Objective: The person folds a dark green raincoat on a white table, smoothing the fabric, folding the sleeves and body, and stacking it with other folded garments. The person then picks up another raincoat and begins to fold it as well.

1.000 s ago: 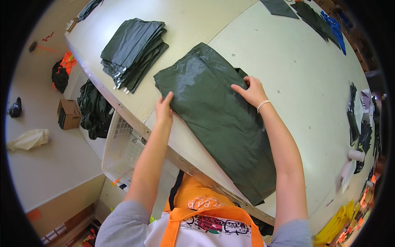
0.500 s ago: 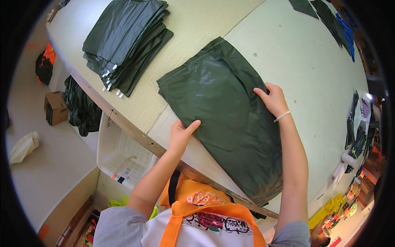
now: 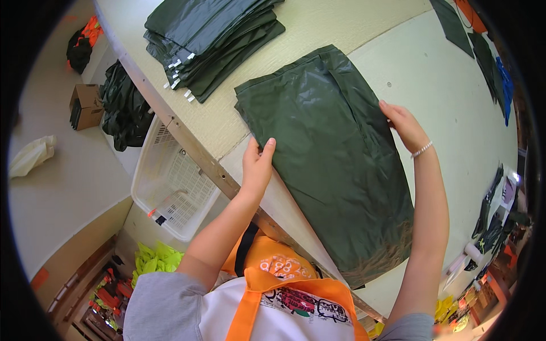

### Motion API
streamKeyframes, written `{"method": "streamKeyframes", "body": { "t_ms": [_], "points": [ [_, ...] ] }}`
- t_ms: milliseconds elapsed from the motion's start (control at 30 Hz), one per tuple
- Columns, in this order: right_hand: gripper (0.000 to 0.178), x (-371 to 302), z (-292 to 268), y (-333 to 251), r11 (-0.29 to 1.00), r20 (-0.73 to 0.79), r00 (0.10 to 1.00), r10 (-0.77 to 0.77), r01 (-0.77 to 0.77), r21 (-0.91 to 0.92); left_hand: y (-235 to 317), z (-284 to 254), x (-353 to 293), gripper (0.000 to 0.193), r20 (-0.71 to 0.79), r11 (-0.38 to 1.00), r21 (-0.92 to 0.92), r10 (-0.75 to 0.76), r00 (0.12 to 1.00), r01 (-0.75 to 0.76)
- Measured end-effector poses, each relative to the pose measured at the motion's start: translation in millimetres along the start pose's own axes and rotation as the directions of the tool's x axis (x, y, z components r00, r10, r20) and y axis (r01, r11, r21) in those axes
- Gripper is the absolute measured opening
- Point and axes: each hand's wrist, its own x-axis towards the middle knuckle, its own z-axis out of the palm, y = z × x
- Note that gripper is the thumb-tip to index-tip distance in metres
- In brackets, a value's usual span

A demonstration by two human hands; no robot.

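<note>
A dark green, slightly shiny folded garment (image 3: 335, 153) lies flat on the table, its wide end away from me and its other end at the near table edge. Brown streaked marks show on that near end. My left hand (image 3: 259, 167) is at the garment's left edge, thumb and fingers apart. At the opposite edge rests my right hand (image 3: 405, 126), fingers stretched out against the fabric; a light bracelet circles that wrist. Neither hand visibly grips the cloth. Farther left is a stack of similar dark green garments (image 3: 210, 45) with white tags.
Below the table's left edge stands a white plastic basket (image 3: 176, 193). Beyond it are a dark green heap (image 3: 122, 108) and a cardboard box (image 3: 86, 107). Yellow material (image 3: 156, 258) lies low on the left. Dark pieces (image 3: 486, 74) and a blue piece (image 3: 504, 85) lie far right.
My view has shifted, moving the scene in the picture. My right thumb no longer lies over the garment; that hand is now at its right edge. My left hand has slid farther along the left edge.
</note>
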Motion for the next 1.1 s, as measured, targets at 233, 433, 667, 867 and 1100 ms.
{"method": "streamKeyframes", "body": {
  "t_ms": [233, 433, 667, 867, 1100],
  "points": [
    [0.041, 39, 11, -38, 0.987, 0.253, 0.965, 0.072, -0.106, 0.121, 9, -10, 7, 0.035, 0.216, 0.913, -0.291, -0.228, 0.949, 0.285],
    [0.057, 39, 8, -44, 0.988, 0.116, 0.989, 0.09, -0.074, -0.134, 10, -11, 9, 0.044, 0.059, 0.9, -0.345, -0.264, 0.963, 0.268],
    [0.06, 42, 4, -31, 0.999, 0.176, 0.983, -0.042, 0.042, 0.005, 9, -20, -1, 0.067, 0.023, 0.985, -0.04, -0.167, 0.986, 0.168],
    [0.073, 35, 10, -30, 0.817, 0.271, 0.857, -0.438, 0.505, -0.278, 11, -8, 7, 0.064, 0.093, 0.998, 0.033, 0.057, 0.994, -0.06],
    [0.043, -21, 16, -81, 0.573, 0.206, 0.92, -0.334, 0.371, -0.73, 71, -13, -6, 0.076, 0.214, 0.753, 0.657, -0.137, 0.967, -0.039]
  ]
}}
